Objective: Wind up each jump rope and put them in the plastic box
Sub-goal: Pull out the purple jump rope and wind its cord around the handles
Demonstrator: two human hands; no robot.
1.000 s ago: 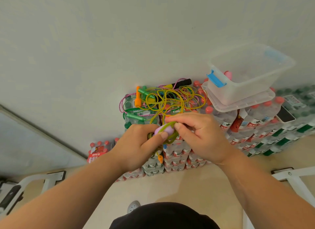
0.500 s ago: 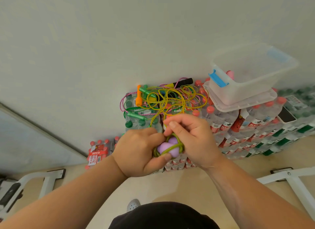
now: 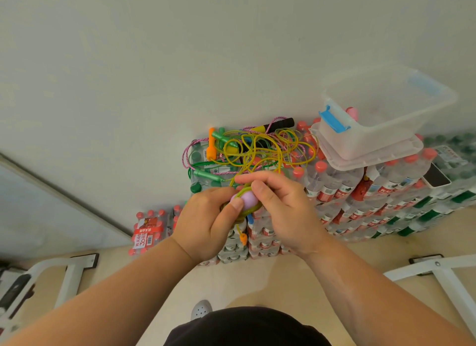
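Left hand (image 3: pixel 206 222) is curled round the purple handles (image 3: pixel 247 200), thumb on top, dead centre and near me. Right hand (image 3: pixel 283 209) pinches the yellow-green cord (image 3: pixel 253 209) just above them. Slack runs far, into the tangle (image 3: pixel 247 147). The plastic box (image 3: pixel 373 137) sits far right, closer to the right hand.
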